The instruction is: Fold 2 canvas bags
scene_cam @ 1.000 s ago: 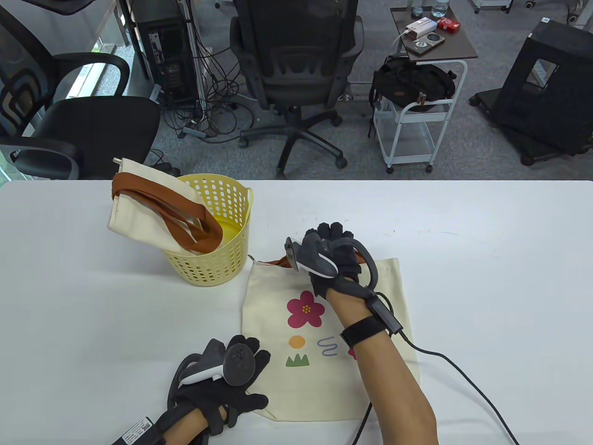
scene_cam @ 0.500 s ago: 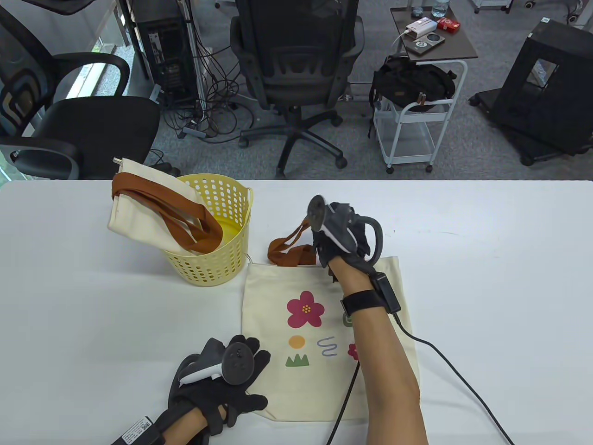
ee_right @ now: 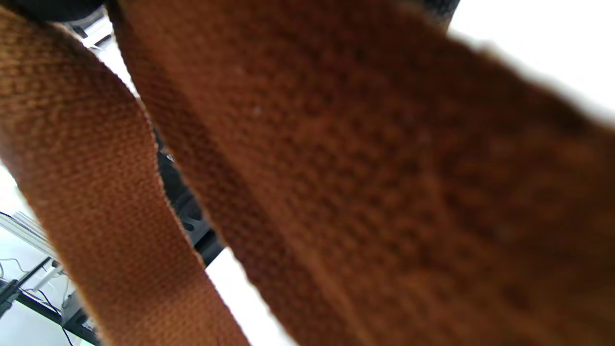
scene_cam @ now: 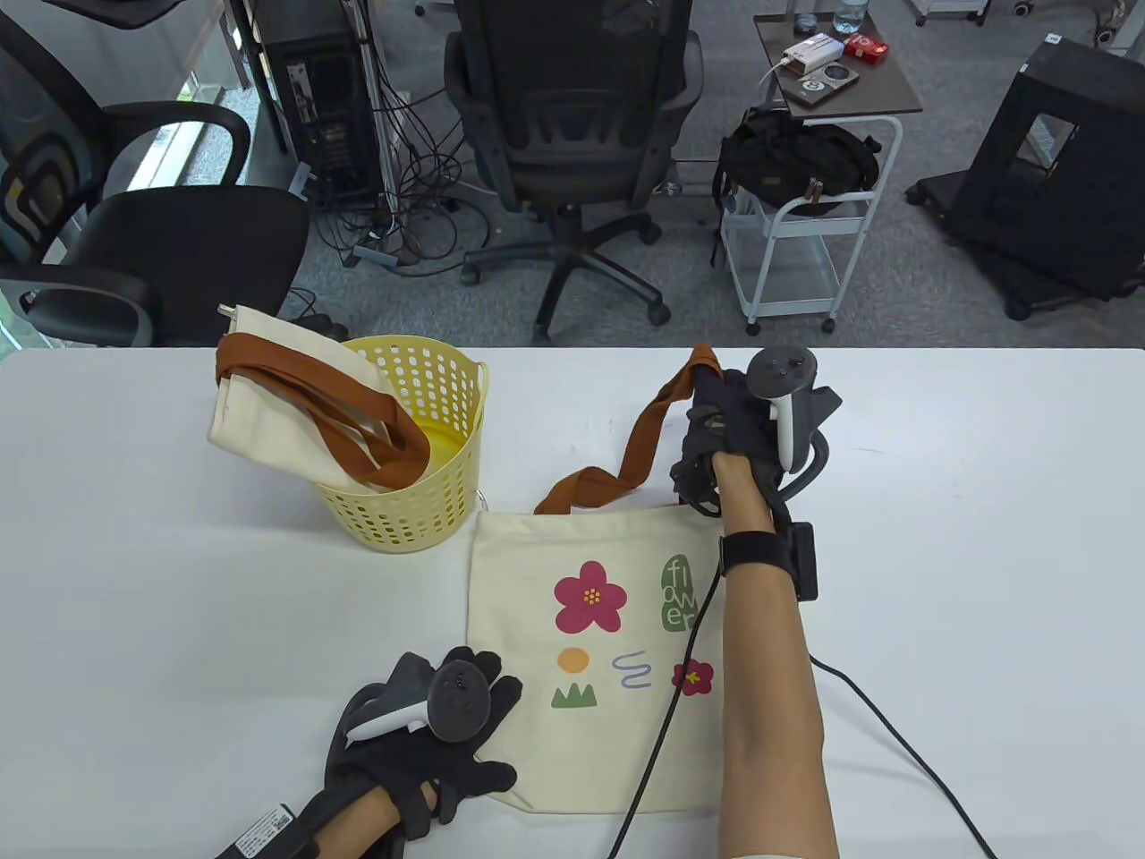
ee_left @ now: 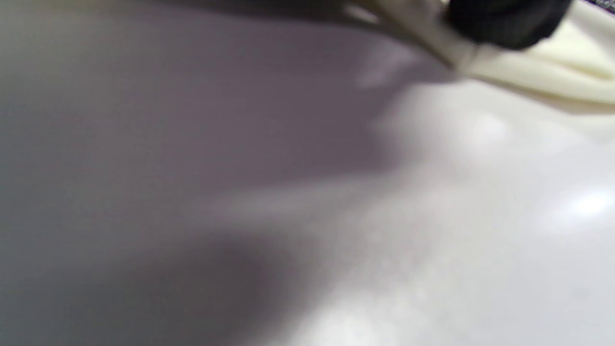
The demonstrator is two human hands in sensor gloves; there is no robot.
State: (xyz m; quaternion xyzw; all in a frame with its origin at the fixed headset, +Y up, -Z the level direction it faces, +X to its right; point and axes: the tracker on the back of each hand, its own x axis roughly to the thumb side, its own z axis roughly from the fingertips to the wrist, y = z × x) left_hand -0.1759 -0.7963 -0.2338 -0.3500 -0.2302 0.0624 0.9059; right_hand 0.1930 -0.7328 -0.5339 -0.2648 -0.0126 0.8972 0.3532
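A cream canvas bag [scene_cam: 608, 698] with flower prints lies flat on the white table [scene_cam: 966, 501]. My right hand [scene_cam: 729, 429] grips its brown straps [scene_cam: 640, 443] and holds them up and away from the bag's mouth. The straps fill the right wrist view [ee_right: 336, 192]. My left hand [scene_cam: 447, 734] lies spread, pressing the bag's near left corner; the left wrist view shows a fingertip [ee_left: 504, 19] on the cream cloth [ee_left: 552, 67]. A second cream bag [scene_cam: 286, 394] with brown straps hangs out of a yellow basket [scene_cam: 420, 465].
The yellow basket stands left of the flat bag, close to its far left corner. A black cable [scene_cam: 903, 725] trails from my right wrist across the table. Office chairs [scene_cam: 572, 134] and a cart [scene_cam: 805, 215] stand beyond the far edge.
My right hand has moved far and right off the bag's top, drawing the brown straps out and up. The bag's right prints are uncovered. My left hand has stayed put.
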